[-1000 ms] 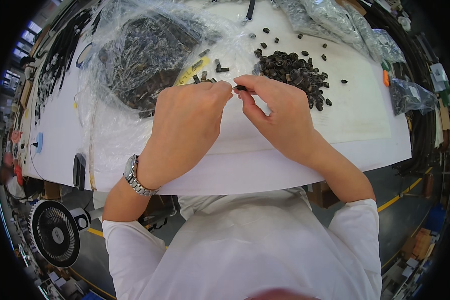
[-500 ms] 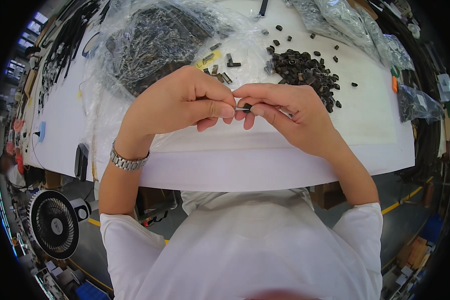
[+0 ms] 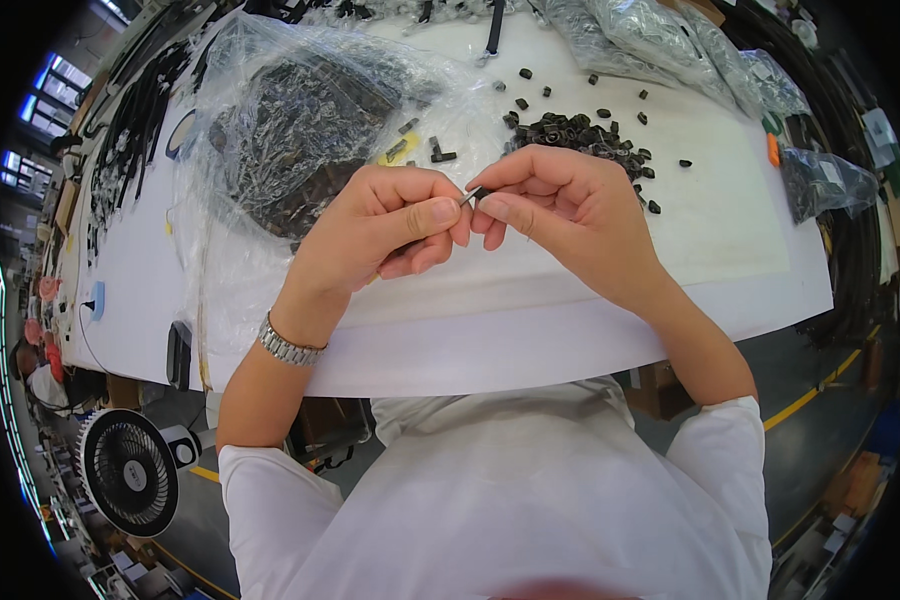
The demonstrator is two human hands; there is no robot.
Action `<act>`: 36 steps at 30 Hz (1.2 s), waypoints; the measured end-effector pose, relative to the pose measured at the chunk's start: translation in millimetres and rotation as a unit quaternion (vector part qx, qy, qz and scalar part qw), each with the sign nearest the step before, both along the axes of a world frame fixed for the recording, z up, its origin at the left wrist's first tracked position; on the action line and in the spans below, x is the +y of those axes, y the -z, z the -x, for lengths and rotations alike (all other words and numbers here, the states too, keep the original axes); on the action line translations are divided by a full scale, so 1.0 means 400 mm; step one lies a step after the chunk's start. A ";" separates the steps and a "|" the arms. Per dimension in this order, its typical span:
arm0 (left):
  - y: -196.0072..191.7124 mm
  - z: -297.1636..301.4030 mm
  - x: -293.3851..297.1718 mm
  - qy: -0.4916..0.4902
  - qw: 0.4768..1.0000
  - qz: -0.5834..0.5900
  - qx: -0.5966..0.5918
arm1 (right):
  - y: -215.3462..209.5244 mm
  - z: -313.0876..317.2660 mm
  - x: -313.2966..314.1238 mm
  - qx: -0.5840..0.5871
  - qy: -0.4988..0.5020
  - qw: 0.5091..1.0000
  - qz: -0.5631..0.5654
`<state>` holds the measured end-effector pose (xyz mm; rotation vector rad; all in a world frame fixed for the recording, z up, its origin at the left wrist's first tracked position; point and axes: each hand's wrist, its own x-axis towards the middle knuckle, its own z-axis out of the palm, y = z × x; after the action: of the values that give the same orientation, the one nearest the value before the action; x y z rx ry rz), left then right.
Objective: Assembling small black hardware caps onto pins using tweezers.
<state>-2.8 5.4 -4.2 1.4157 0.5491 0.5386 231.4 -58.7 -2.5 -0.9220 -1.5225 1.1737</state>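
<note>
Over the near part of the white table, my two hands meet fingertip to fingertip. My left hand [image 3: 395,225], with a metal watch on its wrist, pinches a thin, silvery metal piece [image 3: 466,200] between thumb and forefinger. The thumb and forefinger of my right hand [image 3: 585,215] grip a small black loop-like piece [image 3: 481,192]. One end of the metal piece meets the black one; whether it goes inside cannot be made out. Just beyond my right hand lies a pile of similar small black pieces [image 3: 570,132], partly hidden by my fingers.
A large clear plastic bag [image 3: 300,130] of dark parts covers the table's left middle. Beside it are a few loose dark pieces [image 3: 440,152] and a yellow label [image 3: 397,150]. More bags [image 3: 650,40] lie far right; black straps [image 3: 130,140] far left. A fan [image 3: 130,475] stands lower left.
The metal piece, nearly level before, now slants up toward the black piece. My left hand and forearm have shifted rightward, and the whole view has moved slightly.
</note>
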 end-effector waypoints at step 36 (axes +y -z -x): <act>0.080 -0.035 0.151 -0.164 0.804 -0.481 0.307 | 0.109 -0.015 0.073 -0.450 0.029 0.787 -0.421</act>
<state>11.0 65.7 -36.3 2.5375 1.1538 0.6698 237.6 -29.3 -46.0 -0.8862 -2.4257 -0.1853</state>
